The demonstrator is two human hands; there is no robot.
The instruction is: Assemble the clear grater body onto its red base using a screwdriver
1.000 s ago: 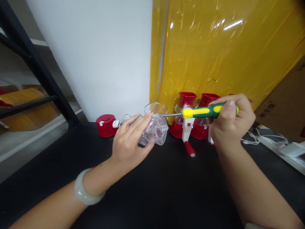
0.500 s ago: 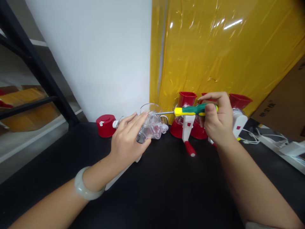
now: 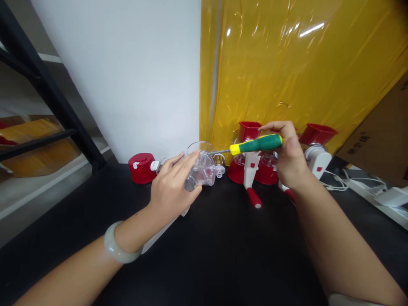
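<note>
My left hand (image 3: 174, 185) is wrapped over a clear plastic grater housing (image 3: 204, 170), holding it above the black table. In my right hand (image 3: 290, 155) is a screwdriver (image 3: 258, 144) with a green and yellow handle, held loosely near the handle's end with the index finger raised. Its metal shaft points left and meets the upper right side of the housing; the exact tip contact is hard to make out. Just right of the housing lies a metal grater drum (image 3: 219, 165) with a white end. A white part (image 3: 161, 233) sticks out below my left wrist.
A red round base (image 3: 142, 168) stands left of the housing. Behind my right hand are several red and white rotary graters, one with a hanging crank handle (image 3: 254, 197). White cables (image 3: 338, 182) and a cardboard box (image 3: 376, 136) are at right. A black frame (image 3: 47, 93) rises at left.
My right hand's grip has loosened and shifted, baring more of the screwdriver handle, which now tilts up slightly to the right. My left hand and the housing have barely moved.
</note>
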